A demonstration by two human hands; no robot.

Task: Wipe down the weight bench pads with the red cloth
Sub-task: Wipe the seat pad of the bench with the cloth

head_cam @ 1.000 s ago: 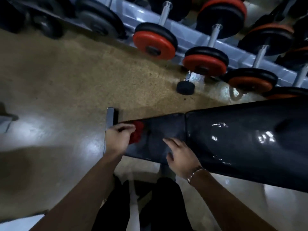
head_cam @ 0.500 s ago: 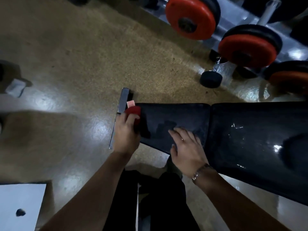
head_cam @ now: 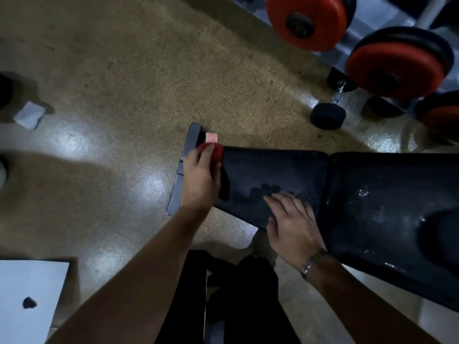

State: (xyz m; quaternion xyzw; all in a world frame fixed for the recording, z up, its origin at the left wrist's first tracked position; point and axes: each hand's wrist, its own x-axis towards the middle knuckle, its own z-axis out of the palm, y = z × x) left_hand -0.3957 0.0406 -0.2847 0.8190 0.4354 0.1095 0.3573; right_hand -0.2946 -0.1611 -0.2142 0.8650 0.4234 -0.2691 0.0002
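The black weight bench runs from centre to right: a smaller seat pad [head_cam: 270, 175] and a larger, glossy back pad [head_cam: 387, 207]. My left hand [head_cam: 200, 180] grips the bunched red cloth [head_cam: 215, 151] at the seat pad's far left corner; most of the cloth is hidden under my fingers. My right hand [head_cam: 291, 220] rests on the near right part of the seat pad with its fingers spread flat and nothing in it.
The bench's grey metal foot bar [head_cam: 185, 165] lies on the floor just left of the seat pad. Red and black dumbbells [head_cam: 395, 70] sit on a rack at top right, a small black one [head_cam: 327, 116] on the floor. White paper [head_cam: 24, 299] lies bottom left.
My left hand has carried the red cloth along the seat pad's left end toward its far corner. My right hand stays flat on the seat pad. The view has tilted down.
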